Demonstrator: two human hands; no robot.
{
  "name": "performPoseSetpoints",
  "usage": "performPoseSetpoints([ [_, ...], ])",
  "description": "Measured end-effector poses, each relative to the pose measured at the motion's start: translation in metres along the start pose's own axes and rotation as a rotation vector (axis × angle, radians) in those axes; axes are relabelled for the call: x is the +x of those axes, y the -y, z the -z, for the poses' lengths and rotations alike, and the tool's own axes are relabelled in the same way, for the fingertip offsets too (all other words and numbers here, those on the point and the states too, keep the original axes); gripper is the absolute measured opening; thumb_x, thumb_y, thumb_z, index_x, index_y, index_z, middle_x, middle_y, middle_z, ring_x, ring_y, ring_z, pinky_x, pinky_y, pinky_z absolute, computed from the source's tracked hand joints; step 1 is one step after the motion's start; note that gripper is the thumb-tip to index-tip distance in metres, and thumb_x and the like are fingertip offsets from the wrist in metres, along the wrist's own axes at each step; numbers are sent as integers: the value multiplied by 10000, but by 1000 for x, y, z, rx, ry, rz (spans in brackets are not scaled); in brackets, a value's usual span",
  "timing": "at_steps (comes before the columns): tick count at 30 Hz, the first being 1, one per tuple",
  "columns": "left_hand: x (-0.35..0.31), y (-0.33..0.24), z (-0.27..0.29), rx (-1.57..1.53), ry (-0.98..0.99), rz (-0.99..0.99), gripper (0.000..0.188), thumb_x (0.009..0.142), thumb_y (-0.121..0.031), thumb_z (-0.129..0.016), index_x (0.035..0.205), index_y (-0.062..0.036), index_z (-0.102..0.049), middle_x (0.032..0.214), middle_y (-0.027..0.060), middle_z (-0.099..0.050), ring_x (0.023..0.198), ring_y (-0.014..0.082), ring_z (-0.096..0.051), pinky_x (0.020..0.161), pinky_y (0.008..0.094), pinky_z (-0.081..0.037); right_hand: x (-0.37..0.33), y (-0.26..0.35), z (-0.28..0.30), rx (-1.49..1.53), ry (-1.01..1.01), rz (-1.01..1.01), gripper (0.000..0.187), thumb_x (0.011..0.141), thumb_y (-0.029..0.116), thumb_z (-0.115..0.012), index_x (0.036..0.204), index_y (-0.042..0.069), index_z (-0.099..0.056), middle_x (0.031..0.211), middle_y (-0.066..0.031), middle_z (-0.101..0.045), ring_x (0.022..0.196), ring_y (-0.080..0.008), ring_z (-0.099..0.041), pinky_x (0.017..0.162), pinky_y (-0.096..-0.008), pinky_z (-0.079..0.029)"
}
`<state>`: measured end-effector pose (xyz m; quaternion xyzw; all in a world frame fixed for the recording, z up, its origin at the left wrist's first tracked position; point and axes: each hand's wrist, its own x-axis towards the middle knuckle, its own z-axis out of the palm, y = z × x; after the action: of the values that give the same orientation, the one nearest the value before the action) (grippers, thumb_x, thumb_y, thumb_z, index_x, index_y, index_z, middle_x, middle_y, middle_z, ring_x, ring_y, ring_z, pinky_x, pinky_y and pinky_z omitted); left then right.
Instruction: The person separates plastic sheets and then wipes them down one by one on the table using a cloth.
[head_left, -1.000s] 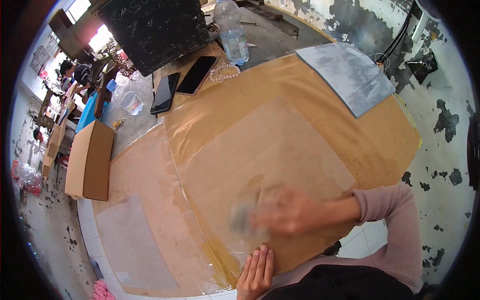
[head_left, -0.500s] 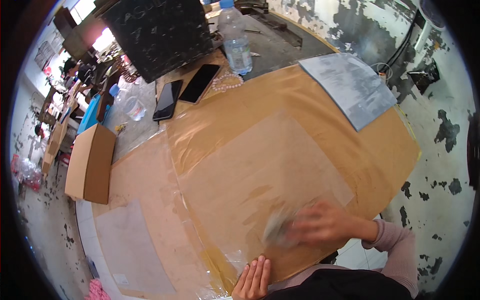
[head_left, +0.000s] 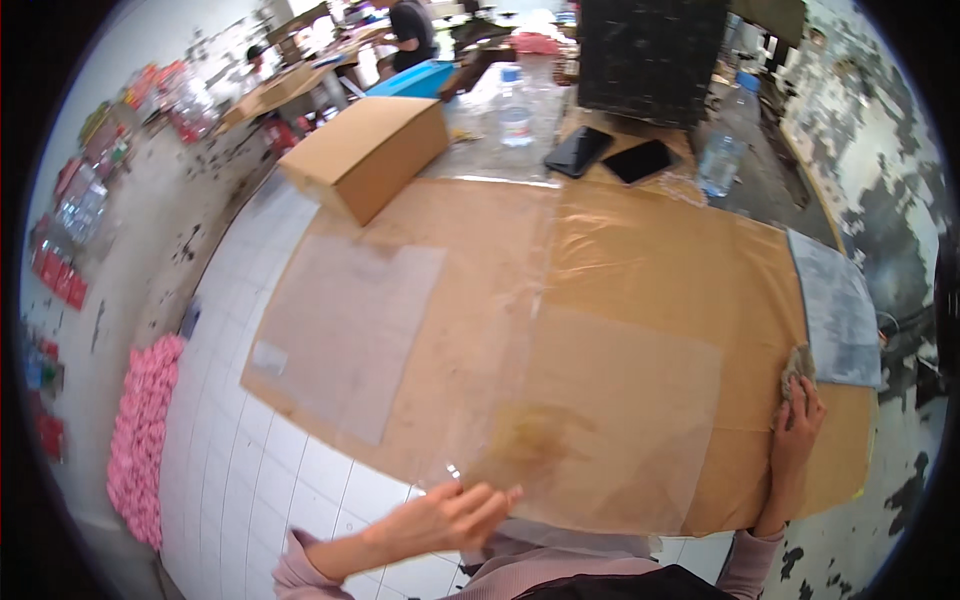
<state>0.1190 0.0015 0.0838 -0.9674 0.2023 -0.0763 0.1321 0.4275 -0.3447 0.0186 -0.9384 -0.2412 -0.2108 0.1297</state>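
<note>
A thin translucent sheet (head_left: 640, 400) lies on the brown covering (head_left: 740, 290) of the table in front of me, with a darker wet-looking patch near its left side. My left hand (head_left: 460, 515) is closed at the near table edge, beside the sheet's near left corner. Its fingers are curled together, and what they pinch, if anything, is too unclear to make out. Off to the right, my right hand (head_left: 797, 410) grips a crumpled greyish rag (head_left: 797, 370) close to the left edge of a grey smeared board (head_left: 842, 310).
A second translucent sheet (head_left: 350, 330) with a small label lies on the left half. Beyond stand a cardboard box (head_left: 375, 150), two bottles (head_left: 514, 110), two phones (head_left: 578, 150) and a black box (head_left: 650, 60). A pink knitted-looking bundle (head_left: 145, 440) rests on the floor at left.
The view has swung left. My right hand has moved with the rag off the sheet toward the grey board. My left hand was flat with fingers extended; now its fingers are curled.
</note>
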Motion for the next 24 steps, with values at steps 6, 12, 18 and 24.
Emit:
performPoseSetpoints([
  [6,-52,91,45,568,-166,295,276,814,-136,-557,1081,-125,-626,908,-37,-563,868,58,-548,844,273,-445,2,-7,-7,-14,-15,7,376,875,64,-469,1248,84,-507,1306,-88,-463,1160,-305,-416,969,-389,-362],
  [12,-153,133,-19,517,-175,851,364,771,36,-545,1092,-114,-630,1113,27,-599,1015,186,-567,847,313,-471,0,-16,-12,-21,-16,-22,362,891,84,-466,1250,84,-508,1312,-73,-463,1171,-298,-413,982,-378,-352],
  [18,-210,135,-71,169,-195,1141,392,767,40,-553,1112,-130,-631,1154,76,-603,1083,253,-553,916,355,-472,0,-13,-11,-15,-48,-4,363,872,67,-479,1233,85,-522,1296,-75,-475,1154,-297,-427,967,-381,-366],
  [24,-226,144,-82,85,-209,1141,405,769,68,-524,1117,-112,-626,1181,105,-589,1131,287,-530,971,376,-430,0,-3,-15,17,-88,13,353,853,37,-491,1199,79,-544,1264,-78,-496,1128,-303,-443,946,-386,-385],
])
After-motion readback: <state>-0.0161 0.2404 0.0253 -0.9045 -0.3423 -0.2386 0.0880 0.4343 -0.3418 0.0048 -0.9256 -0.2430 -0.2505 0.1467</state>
